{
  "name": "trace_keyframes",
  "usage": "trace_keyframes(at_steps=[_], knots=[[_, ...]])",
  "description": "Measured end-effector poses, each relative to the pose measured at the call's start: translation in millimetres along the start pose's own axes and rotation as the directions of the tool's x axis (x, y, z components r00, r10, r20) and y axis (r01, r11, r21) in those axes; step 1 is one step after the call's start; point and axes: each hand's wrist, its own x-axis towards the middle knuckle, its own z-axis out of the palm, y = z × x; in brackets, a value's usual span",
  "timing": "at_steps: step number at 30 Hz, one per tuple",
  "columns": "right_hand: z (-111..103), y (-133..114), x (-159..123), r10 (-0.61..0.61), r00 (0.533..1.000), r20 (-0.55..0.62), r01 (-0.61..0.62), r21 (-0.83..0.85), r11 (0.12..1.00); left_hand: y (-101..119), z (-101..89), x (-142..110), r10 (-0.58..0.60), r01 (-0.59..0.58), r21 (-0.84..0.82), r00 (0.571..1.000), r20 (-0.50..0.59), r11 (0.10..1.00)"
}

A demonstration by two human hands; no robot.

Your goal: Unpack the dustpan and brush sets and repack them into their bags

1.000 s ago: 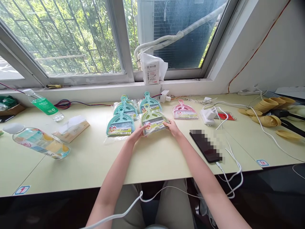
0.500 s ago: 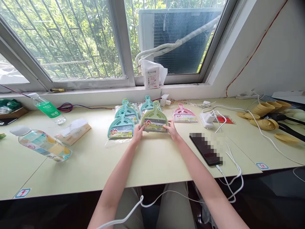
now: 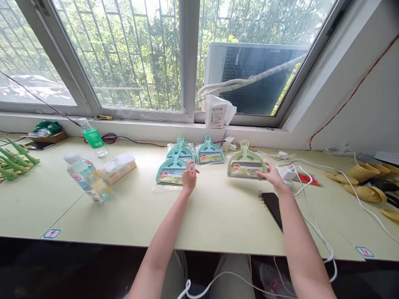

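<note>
My right hand (image 3: 273,176) grips the lower right corner of a green dustpan-and-brush set (image 3: 246,164) in clear wrapping, raised a little above the table. Beside the nearest teal dustpan-and-brush set (image 3: 171,171) is my left hand (image 3: 190,177), its fingers apart and nothing in them. Whether it touches that set's wrapping I cannot tell. A second teal set (image 3: 187,152) lies behind, overlapped by the front one, and a third teal set (image 3: 210,153) lies to its right. The pink set is hidden, apparently behind the green one.
At left stand a large drink bottle (image 3: 89,180), a green-labelled bottle (image 3: 94,139) and a tissue pack (image 3: 120,168). On the right are a black phone (image 3: 272,207), a white power strip (image 3: 286,173), trailing white cables and yellow scoop-like pieces (image 3: 368,193).
My left hand has let go of the green dustpan set and moved beside the nearest teal one. My right hand has carried the green set to the right. The head view has shifted.
</note>
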Motion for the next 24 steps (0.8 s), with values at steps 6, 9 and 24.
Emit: trace_keyframes(at_steps=[6, 9, 24], knots=[[-45, 24, 38, 0.2, 0.969, -0.142, -0.235, -0.303, 0.924, -21, -24.7, 21, -0.1, 0.151, 0.162, 0.954, -0.284, 0.975], [-36, 32, 51, 0.221, 0.938, -0.266, -0.322, -0.441, 0.838, -29, -32.7, 26, -0.045, 0.204, 0.362, 0.915, -0.401, 0.91], [43, 48, 9, -0.152, 0.828, -0.539, -0.211, -0.552, 0.807, -59, -99.5, 39, -0.434, 0.538, 0.257, 0.823, -0.366, 0.803]])
